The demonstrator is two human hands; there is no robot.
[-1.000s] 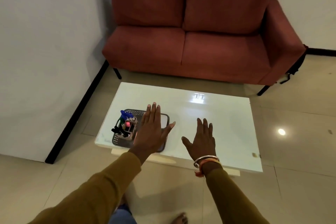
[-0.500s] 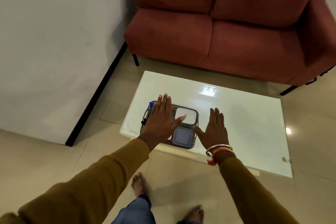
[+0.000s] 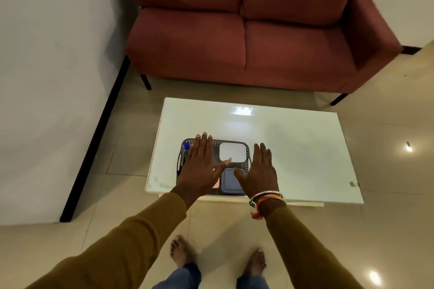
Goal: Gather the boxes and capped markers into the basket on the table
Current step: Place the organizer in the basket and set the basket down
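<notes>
A dark perforated basket (image 3: 246,155) stands near the front left of the white table (image 3: 293,148). Inside it lie a white box (image 3: 232,152), a grey-blue box (image 3: 229,182) and a sliver of a pink box (image 3: 216,183). Blue and green marker caps (image 3: 186,148) show at the basket's left end. My left hand (image 3: 202,169) is spread flat above the basket's left half, holding nothing. My right hand (image 3: 260,173) is spread flat beside the basket's right edge, its thumb over the grey-blue box, also holding nothing.
A red two-seat sofa (image 3: 246,37) stands behind the table. A white wall with a black skirting (image 3: 98,129) runs along the left. My bare feet (image 3: 183,251) are on the tiled floor in front of the table.
The view has tilted down and moved closer over the table. Both hands stay flat and spread; the right hand has come nearer to the basket's right edge.
</notes>
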